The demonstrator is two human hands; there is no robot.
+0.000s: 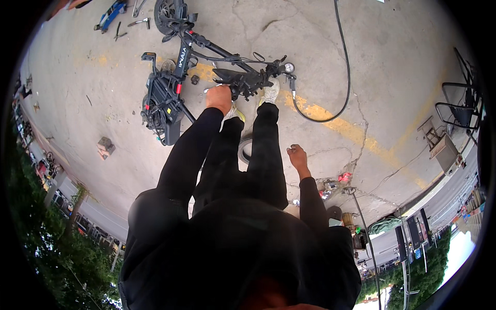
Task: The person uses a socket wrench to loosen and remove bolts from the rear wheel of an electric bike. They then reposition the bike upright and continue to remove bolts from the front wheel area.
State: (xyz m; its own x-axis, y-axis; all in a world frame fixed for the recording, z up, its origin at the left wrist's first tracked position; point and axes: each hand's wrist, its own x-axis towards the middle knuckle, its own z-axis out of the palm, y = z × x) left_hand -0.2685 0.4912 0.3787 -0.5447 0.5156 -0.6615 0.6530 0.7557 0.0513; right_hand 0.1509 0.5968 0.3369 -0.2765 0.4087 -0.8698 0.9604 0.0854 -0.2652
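Observation:
A black folding electric bike (182, 59) lies on its side on the concrete, its handlebar end close to my shoes. My left hand (219, 99) is closed beside that end; a small pale piece shows past its knuckles, and I cannot make out what it grips. Off to the right of my legs hangs my right hand (297, 156), its fingers curled and apart from the bike. Whether it holds anything small is hidden. An air inflator with a round gauge (289, 67) lies just right of the handlebar, joined to a black hose (347, 62).
A tyre (246, 150) lies partly hidden between my legs. Pliers (120, 32), a hammer-like tool (139, 22) and a blue jack (110, 16) lie at the far left. Bricks (105, 148) sit on the left. A black chair (461, 98) stands on the right.

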